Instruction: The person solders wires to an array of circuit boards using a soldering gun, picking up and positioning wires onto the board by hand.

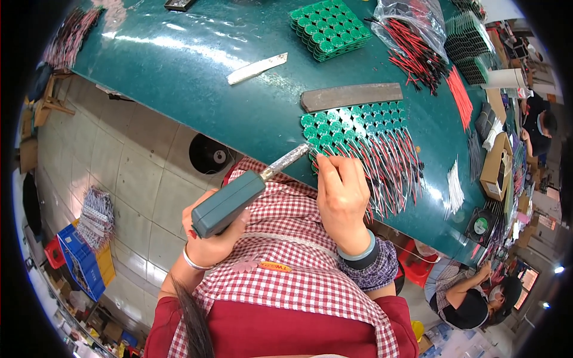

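Head: hands (343,194) apart; left (216,243) grips soldering iron (228,204)

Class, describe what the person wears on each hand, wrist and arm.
The left hand is ungloved, with a silvery bracelet at the wrist. The right hand, also ungloved, has a grey-blue bangle, black band and purple patterned cuff. Red sleeves cover the upper arms.

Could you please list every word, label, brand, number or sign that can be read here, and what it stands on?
Orange badge on the checked apron: lettering shows, but I won't copy it.
Black device with a green round centre: any marking too small to read.
Green circuit boards: any print too small to read.
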Motion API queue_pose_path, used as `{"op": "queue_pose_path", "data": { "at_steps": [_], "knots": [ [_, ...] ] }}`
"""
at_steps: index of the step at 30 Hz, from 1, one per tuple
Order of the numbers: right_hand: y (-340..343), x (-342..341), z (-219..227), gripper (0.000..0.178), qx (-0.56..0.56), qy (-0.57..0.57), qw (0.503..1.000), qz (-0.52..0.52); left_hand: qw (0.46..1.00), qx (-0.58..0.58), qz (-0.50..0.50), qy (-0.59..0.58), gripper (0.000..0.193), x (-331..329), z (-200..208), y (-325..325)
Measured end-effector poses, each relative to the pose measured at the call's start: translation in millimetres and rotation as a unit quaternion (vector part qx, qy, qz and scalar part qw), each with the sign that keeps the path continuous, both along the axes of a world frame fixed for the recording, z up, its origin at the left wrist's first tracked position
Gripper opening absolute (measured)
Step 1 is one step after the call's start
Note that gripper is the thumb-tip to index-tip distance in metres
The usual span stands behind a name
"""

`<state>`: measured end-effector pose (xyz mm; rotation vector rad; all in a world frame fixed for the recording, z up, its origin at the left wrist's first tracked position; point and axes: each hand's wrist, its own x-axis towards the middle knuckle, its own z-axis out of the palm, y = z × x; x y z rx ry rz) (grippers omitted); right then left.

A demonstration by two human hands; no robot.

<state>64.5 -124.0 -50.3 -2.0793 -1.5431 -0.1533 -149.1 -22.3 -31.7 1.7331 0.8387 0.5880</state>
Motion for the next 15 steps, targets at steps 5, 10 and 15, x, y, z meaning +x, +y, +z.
{"op": "queue_pose_path", "data": {
  "at_steps": [5,10,15],
  "knots": [
    [-0.2,-0.4,-1.5,0.025,-0.001,0.004,1.0,-0.001,0.993,-0.087,0.077,0.013,0.024,-11.0,-4.0,-9.1],
    [-2.6,1.6,-1.1,0.023,0.0,-0.001,1.0,-0.011,0.993,-0.096,0.068,0.007,0.027,-5.9,-1.8,-9.0],
    [-10.1,7.9,0.2,0.025,0.025,0.011,0.999,-0.027,0.989,-0.109,0.095,0.022,0.03,-11.7,-23.0,-18.5]
  ]
}}
